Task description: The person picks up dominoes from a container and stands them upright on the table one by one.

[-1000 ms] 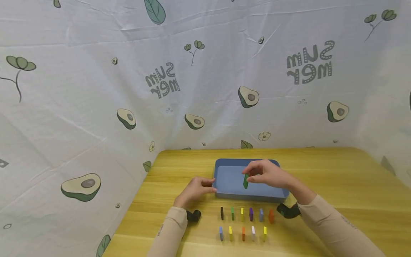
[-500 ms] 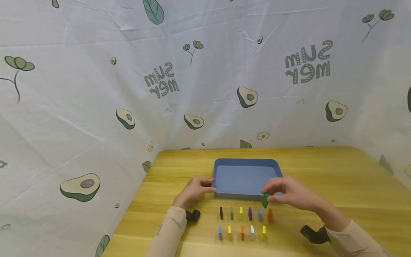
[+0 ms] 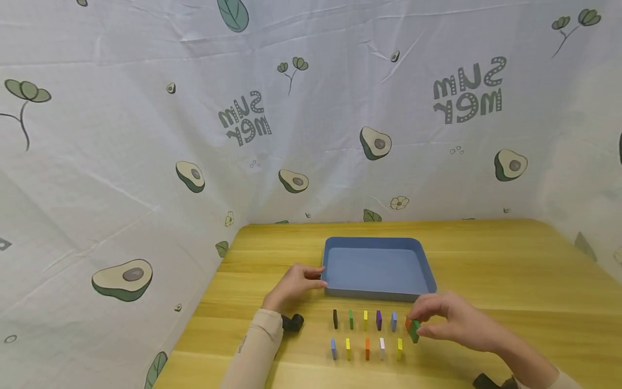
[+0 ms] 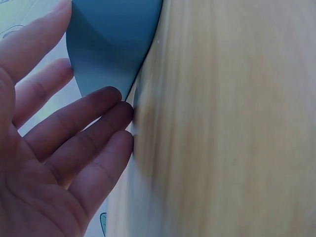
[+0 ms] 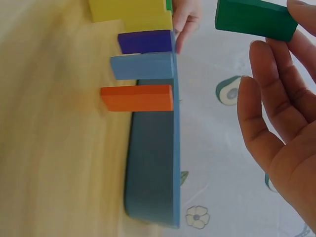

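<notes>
My right hand (image 3: 454,321) pinches a green domino-like block (image 3: 414,332) between thumb and fingertips. It hangs just in front of the standing orange block (image 3: 407,323) at the right end of the back row, partly hiding it. In the right wrist view the green block (image 5: 254,19) is held near one end, apart from the orange block (image 5: 138,98). My left hand (image 3: 293,283) touches the left side of a shallow blue tray (image 3: 376,265) with its fingers fairly straight. The tray's corner (image 4: 111,54) shows at those fingertips in the left wrist view.
Upright blocks stand in two rows before the tray. The back row includes black (image 3: 335,319), purple (image 3: 379,320) and light blue (image 3: 394,321) ones; the front row ends at a yellow block (image 3: 400,349). A patterned white cloth (image 3: 330,108) hangs behind the wooden table (image 3: 491,270).
My right hand has carried the green block from over the tray toward me and to the right, down to the right end of the rows. My left hand stays at the tray.
</notes>
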A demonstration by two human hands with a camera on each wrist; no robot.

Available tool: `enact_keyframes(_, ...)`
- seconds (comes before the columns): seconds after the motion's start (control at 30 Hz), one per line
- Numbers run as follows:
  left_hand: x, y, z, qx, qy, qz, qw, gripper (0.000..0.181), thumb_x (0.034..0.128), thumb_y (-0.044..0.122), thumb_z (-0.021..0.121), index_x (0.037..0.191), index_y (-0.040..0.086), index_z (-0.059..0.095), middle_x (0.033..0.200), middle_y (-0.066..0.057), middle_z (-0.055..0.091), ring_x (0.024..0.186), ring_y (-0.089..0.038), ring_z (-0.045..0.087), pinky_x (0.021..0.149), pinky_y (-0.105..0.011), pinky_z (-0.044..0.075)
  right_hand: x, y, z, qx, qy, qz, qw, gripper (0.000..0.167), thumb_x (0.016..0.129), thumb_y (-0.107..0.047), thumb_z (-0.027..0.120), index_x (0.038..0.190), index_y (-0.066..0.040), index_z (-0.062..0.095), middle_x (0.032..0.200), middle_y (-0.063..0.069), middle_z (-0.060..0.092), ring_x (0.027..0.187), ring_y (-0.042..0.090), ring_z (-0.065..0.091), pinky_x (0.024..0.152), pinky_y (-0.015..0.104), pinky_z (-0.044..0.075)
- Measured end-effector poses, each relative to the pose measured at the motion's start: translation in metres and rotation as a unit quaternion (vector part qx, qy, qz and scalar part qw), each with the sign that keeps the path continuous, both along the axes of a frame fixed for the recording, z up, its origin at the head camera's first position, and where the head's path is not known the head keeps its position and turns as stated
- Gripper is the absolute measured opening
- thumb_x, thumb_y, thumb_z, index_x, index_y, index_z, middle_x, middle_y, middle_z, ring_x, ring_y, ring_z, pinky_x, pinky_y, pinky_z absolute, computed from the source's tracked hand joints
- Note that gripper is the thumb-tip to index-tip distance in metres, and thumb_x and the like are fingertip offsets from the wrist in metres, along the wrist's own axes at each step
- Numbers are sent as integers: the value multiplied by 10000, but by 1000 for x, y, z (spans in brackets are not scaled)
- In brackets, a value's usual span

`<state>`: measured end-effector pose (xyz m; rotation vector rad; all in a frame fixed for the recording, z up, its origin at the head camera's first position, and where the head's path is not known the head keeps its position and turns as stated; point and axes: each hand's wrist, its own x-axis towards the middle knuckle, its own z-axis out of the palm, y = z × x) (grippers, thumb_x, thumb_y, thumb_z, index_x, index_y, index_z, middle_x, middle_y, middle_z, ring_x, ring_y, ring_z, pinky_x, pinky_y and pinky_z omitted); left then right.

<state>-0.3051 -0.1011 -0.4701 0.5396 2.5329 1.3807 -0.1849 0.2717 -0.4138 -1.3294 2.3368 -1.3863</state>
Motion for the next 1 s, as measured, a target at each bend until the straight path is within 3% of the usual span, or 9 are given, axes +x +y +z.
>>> enact_keyframes(0.17, 1, 0, 0, -130, 47, 50, 9999, 503, 901, 360, 748, 1355, 172, 641, 1407, -23, 620, 1272, -223, 609, 1059, -430, 503, 4, 6, -13, -122, -333, -12, 9994, 225, 924, 36, 655, 1088, -105, 717, 1063, -21, 724, 951, 59, 645, 735, 238, 558)
enact_keyframes(0.43, 2, 0, 3, -21, 58, 14, 10000, 486, 906, 338, 748, 1339, 142, 651, 1420, -22, 608, 1275, -224, 606, 1051, -423, 510, 3, 6, -32, -169, -529, -23, 9985, 162, 896, 35, 692, 1058, 25, 693, 1011, 101, 712, 905, 62, 660, 738, 235, 572)
enact_keyframes(0.67, 1, 0, 3, -109, 77, 72, 9999, 495, 902, 350, 751, 1349, 163, 646, 1399, -25, 626, 1264, -222, 613, 1043, -422, 515, 3, 1, -42, 52, -294, -221, 9993, 137, 869, -23, 737, 1003, -28, 710, 967, 110, 708, 898, -26, 624, 734, 228, 563)
enact_keyframes(1.0, 2, 1, 3, -87, 58, 73, 9999, 510, 893, 350, 760, 1352, 158, 643, 1396, -25, 628, 1261, -219, 615, 1036, -408, 521, 4, -1, -49, 212, -509, -431, 9975, 135, 854, -73, 760, 980, -51, 719, 957, 54, 718, 872, -32, 613, 718, 214, 569)
